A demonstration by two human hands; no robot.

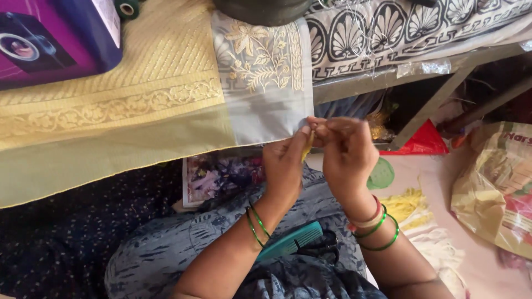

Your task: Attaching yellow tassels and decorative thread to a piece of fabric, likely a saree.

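both hands are raised together at the lower corner of a pale grey embroidered cloth that hangs off the edge of the table. the left hand has its fingers drawn in close, pinching the corner of that cloth along with a short bit of yellow thread that shows between the two hands. the right hand is bunched narrow as well, its fingertips meeting the left's at the same spot; what exactly it grips there is too small to tell. green bangles ring the left wrist, and green and red ones sit on the right.

just to the left of the grey piece, touching it, lies a golden yellow cloth with a woven border, and a purple box rests on its far end. behind the grey piece is a black and white patterned fabric.

down on the lap, near the forearms, lies a teal comb with a dark pair of scissors beside it. right of the right wrist sits a heap of yellow threads, and further right a crinkled plastic bag. a red bag lies under the table edge.
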